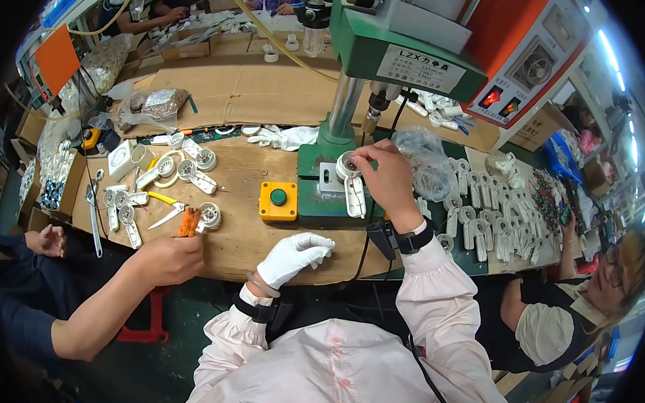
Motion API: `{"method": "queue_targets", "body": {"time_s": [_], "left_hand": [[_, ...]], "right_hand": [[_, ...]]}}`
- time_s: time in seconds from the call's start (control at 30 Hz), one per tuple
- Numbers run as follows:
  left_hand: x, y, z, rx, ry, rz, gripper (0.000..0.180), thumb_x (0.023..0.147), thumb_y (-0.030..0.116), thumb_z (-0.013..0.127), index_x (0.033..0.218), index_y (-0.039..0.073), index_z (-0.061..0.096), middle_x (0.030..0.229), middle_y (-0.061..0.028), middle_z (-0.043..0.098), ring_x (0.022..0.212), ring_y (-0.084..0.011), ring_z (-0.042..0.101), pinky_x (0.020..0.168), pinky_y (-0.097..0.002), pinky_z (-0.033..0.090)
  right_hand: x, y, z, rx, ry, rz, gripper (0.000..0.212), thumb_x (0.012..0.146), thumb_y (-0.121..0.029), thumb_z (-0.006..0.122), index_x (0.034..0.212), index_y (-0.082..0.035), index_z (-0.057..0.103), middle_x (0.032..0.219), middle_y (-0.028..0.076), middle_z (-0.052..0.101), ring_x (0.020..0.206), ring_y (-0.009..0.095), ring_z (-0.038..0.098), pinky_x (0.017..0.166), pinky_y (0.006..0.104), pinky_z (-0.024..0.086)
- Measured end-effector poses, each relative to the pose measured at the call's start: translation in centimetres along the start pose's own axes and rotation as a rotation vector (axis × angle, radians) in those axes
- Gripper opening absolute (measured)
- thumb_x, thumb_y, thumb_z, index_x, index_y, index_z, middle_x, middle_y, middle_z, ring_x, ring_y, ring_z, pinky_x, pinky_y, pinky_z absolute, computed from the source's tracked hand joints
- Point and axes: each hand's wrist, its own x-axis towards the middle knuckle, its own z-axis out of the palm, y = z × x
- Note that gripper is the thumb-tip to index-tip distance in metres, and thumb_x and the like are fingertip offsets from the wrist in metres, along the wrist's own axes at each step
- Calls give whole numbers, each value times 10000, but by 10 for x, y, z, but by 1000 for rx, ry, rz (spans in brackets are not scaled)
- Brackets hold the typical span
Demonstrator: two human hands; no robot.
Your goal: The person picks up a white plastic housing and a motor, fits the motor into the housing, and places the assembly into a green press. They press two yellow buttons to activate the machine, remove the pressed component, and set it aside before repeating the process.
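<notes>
A white handheld fan housing (354,196), with a round head and a straight handle, stands at the metal fixture (328,178) on the green press base. My bare right hand (385,175) pinches at its round head; the fingertips cover part of that head, and any small piece between them is hidden. My left hand (294,260), in a white glove, rests near the front table edge. Its fingers are loosely stretched out and hold nothing. A yellow box with a green push button (278,196) sits beyond it. The press's tool head (373,118) hangs above, behind my right hand.
At left, a co-worker's hand (171,259) grips orange-handled pliers (190,221) by a fan part. Scissors (166,210) and several fan housings (186,168) lie nearby. Rows of white housings (484,222) and a clear plastic bag (419,160) are at right. Another person sits there.
</notes>
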Motion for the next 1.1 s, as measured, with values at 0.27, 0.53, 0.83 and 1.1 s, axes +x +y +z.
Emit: {"method": "queue_targets", "body": {"time_s": [0.27, 0.53, 0.83, 1.1], "left_hand": [[0, -2, 0, -20, -6, 6, 219, 928, 123, 632, 1110, 7, 664, 950, -24, 662, 749, -80, 566, 699, -223, 475], [5, -7, -3, -46, 60, 6, 213, 937, 113, 585, 1086, -27, 647, 943, -73, 661, 740, -109, 584, 675, -235, 479], [8, -16, -6, 1, 12, 65, 194, 941, 108, 573, 1069, -21, 639, 937, -82, 660, 717, -117, 579, 657, -241, 474], [0, -9, -2, -35, 34, 39, 210, 940, 132, 584, 1072, -24, 632, 939, -92, 658, 727, -129, 583, 675, -254, 483]], "right_hand": [[-3, 0, 1, -49, 26, -41, 102, 813, -183, 703, 866, -99, 726, 798, 56, 610, 741, 241, 608, 627, 344, 460], [1, 3, 8, -132, 87, -210, 61, 783, -166, 670, 802, -130, 717, 796, 61, 624, 789, 276, 619, 662, 383, 495], [-6, 8, -3, -162, 58, -155, 87, 802, -158, 666, 871, -131, 712, 811, 57, 630, 795, 278, 616, 675, 380, 501], [-93, 9, -77, -137, 467, -145, 113, 811, -38, 638, 924, -46, 634, 909, 123, 671, 842, 287, 640, 755, 382, 490]]}}
